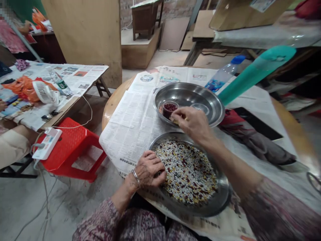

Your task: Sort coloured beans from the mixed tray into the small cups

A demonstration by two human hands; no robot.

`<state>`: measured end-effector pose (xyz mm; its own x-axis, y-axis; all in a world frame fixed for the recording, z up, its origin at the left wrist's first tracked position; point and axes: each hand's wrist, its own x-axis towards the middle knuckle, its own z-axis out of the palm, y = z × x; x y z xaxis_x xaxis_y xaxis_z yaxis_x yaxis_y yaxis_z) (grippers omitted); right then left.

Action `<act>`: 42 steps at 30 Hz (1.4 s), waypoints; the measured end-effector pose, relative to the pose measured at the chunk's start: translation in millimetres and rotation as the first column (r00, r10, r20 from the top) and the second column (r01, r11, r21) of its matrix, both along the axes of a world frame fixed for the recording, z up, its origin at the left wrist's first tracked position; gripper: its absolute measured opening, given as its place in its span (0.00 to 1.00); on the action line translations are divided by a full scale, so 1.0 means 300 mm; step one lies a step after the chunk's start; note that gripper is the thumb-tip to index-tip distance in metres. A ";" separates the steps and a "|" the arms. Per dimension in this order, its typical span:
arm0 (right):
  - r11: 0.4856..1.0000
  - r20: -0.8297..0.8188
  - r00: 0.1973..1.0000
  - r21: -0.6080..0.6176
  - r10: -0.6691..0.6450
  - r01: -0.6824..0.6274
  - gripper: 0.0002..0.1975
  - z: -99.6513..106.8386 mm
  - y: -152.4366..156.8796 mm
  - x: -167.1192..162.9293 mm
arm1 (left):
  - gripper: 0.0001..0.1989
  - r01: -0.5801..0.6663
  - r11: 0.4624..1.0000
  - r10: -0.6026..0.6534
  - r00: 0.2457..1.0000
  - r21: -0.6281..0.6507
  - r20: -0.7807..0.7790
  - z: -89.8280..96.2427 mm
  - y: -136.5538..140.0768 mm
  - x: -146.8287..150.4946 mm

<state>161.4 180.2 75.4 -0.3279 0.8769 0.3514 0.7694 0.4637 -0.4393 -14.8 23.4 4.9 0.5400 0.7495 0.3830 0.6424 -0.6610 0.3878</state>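
Observation:
A round metal basin [220, 204] in front of me holds a spread mix of white, yellow, dark red and dark grains and beans [185, 170]. My left hand [150, 169], with a bracelet at the wrist, lies at its left rim, fingers curled over the edge. Behind it stands a second metal basin [213, 110]. Inside that one, a small clear cup [170, 109] of dark red beans sits at the left, and a clear round lid or cup [200, 108] at the right. My right hand [192, 124] is over the near rim beside the bean cup, fingertips pinched; whatever they hold is too small to name.
Newspaper [125, 124] covers the round table. A water bottle [225, 73], a green tube-like object [258, 75], a folded umbrella [258, 140] and a dark flat object [255, 122] lie to the right. At left are a red stool [72, 147], power strip [47, 144] and small fan [45, 92]; other people sit there.

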 end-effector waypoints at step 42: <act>0.898 0.282 0.873 -0.313 0.397 -0.308 0.13 -0.141 -0.568 0.183 | 0.09 -0.011 0.999 0.010 1.000 0.054 0.012 0.016 -0.012 -0.004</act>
